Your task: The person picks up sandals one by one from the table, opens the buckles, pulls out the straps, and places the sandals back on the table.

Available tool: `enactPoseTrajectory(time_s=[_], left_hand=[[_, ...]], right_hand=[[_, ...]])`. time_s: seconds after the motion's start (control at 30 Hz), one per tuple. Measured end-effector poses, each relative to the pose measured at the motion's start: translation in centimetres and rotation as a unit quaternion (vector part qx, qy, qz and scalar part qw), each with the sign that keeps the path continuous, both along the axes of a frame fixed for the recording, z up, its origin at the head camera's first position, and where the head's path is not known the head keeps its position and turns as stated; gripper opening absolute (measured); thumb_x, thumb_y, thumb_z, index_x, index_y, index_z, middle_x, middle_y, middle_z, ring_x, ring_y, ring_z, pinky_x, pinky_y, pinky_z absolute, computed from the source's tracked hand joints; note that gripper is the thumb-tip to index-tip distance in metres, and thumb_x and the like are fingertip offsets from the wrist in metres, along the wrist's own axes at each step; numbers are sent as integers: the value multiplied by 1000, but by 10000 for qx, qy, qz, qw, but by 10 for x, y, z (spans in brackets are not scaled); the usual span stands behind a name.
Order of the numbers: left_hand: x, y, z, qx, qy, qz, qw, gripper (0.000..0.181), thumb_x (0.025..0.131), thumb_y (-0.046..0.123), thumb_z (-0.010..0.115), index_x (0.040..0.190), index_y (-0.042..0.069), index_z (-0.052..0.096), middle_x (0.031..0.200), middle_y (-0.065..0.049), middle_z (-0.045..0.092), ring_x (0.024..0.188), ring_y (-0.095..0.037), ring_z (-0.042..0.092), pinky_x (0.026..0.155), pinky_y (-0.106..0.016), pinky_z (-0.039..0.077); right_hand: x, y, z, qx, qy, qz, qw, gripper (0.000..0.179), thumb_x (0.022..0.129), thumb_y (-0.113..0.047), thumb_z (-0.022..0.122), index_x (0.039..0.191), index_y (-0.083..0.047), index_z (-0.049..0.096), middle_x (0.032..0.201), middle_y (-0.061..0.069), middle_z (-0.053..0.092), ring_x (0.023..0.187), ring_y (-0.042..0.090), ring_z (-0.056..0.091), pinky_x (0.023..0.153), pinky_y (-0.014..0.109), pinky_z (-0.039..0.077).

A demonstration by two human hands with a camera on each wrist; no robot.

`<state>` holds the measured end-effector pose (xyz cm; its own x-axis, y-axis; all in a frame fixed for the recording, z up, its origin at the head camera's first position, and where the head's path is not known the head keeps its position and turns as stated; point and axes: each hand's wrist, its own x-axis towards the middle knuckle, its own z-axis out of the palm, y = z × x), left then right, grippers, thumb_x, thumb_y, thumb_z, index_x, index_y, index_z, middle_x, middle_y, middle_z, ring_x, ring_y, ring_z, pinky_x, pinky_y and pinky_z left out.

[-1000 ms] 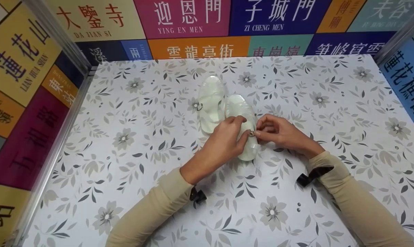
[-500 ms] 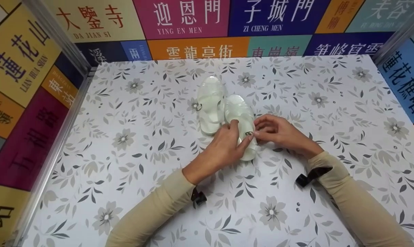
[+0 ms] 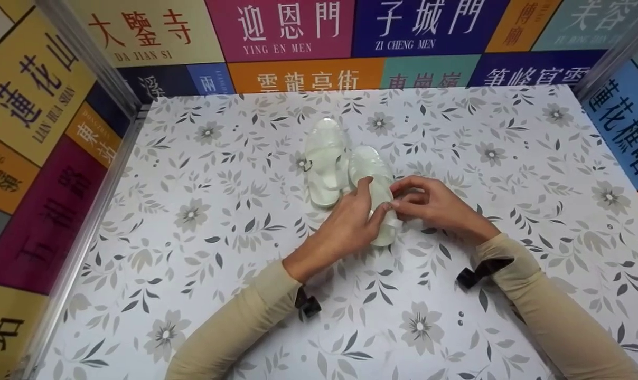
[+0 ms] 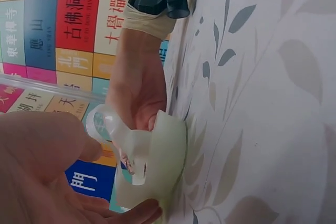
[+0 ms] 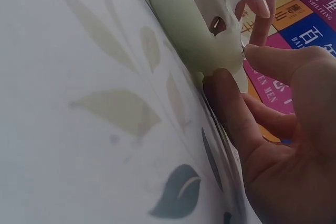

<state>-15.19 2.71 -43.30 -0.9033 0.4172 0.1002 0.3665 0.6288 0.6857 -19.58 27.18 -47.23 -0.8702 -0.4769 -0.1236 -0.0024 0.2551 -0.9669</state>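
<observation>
Two pale green, glossy sandals lie side by side in the head view. The left-hand sandal (image 3: 324,192), set slightly farther back, shows a small metal buckle (image 3: 307,165) on its strap. Over the nearer sandal (image 3: 369,161) lies my left hand (image 3: 345,224), its fingers on the strap area and its thumb by the outer edge. My right hand (image 3: 435,203) pinches at that same outer side, where thumb and fingertip meet the strap. The right wrist view shows the sandal's side (image 5: 184,19) with the right thumb at a small metal piece. The left hand partly hides the strap.
A white tabletop with grey flowers and leaves (image 3: 192,211) spreads beneath everything. Colourful panels with large characters (image 3: 298,31) stand along the back and sides. Dark wrist cameras (image 3: 311,306) are strapped to both sleeves.
My left index finger and thumb have shifted slightly over the strap. The metal buckle seen beside the thumb earlier is now covered. My right hand has stayed almost in place.
</observation>
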Motion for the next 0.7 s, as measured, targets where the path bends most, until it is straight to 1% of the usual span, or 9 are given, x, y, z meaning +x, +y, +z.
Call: enactPoseTrajectory(time_s=[0.1,0.2,0.27,0.33,0.43,0.5,0.6,0.7], left_hand=[[-2,2,-2,153,33,87,9998,63,114,32,56,161,-4,34,133,-29,72,127,-39,71,105,-47,60],[-3,7,-5,256,86,248,9993,63,114,34,54,163,0,35,144,-28,67,130,-43,67,111,-49,56],[-5,11,-8,305,130,362,9988,61,114,35,52,163,2,37,152,-24,62,134,-44,63,115,-50,52],[-8,16,-10,399,179,478,9979,58,114,35,52,161,4,40,157,-19,60,135,-43,60,118,-49,48],[-13,25,-13,595,229,618,9961,54,114,36,52,159,6,44,156,-14,59,135,-40,56,118,-47,46],[-18,30,-14,745,241,689,9945,54,114,36,51,158,6,45,154,-13,59,135,-39,53,116,-46,47],[-27,36,-16,973,223,772,9920,52,114,35,50,157,6,47,153,-12,59,136,-38,51,115,-46,47],[-39,40,-20,1109,237,887,9896,49,113,33,50,154,6,49,152,-10,61,135,-38,52,115,-46,47]], right_hand=[[0,2,2,23,52,-88,9999,47,103,-21,77,140,1,60,127,18,71,103,16,78,90,31,66],[0,3,3,77,230,-256,9994,44,104,-22,76,139,1,62,123,18,74,103,18,78,90,32,66],[0,3,3,98,394,-450,9982,42,104,-24,75,138,0,64,124,16,75,105,17,79,90,31,66],[-1,3,4,18,561,-682,9961,41,105,-24,75,136,0,66,127,15,74,109,17,78,92,30,65],[-3,1,5,-165,819,-1052,9909,39,104,-24,75,134,0,69,130,12,75,113,16,77,94,27,64],[-6,1,5,-250,1027,-1238,9867,36,105,-22,75,132,0,70,128,11,77,113,14,77,95,25,63],[-11,-1,4,-251,1285,-1441,9809,34,105,-21,74,130,1,72,126,8,78,113,12,77,96,22,62],[-17,-4,1,-225,1337,-1577,9781,35,104,-22,75,132,0,71,127,8,78,114,11,75,98,20,60]])
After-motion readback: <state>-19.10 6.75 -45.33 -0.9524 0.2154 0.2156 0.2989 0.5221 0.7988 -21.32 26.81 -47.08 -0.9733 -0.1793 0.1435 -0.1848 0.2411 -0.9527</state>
